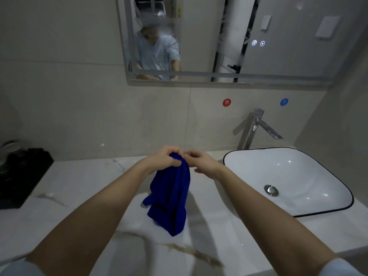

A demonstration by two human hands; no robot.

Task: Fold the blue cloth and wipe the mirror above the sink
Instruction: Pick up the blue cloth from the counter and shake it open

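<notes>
Above the marble counter (83, 188), a little left of the sink (288, 182), the blue cloth (171, 198) hung loose and crumpled, its lower corner near or just touching the stone; I could not tell which. My left hand (165, 158) was closed tight around the bunched top of the cloth. My right hand (201, 162) sat just beside it with fingers curled at the same top edge, blurred, and I could not tell whether it actually pinched fabric. I judged the folding had barely begun, since the cloth showed no flat layers. To do it well, I thought each hand should find a separate corner, draw the edge taut so the cloth hung square, then bring corners together into a flat pad, perhaps laying it on the counter to smooth it. The mirror (199, 36) was on the wall above, well apart from the cloth and unwiped. A tall chrome faucet (253, 128) stood behind the sink, and a dark box (22, 172) sat at the counter's far left.
</notes>
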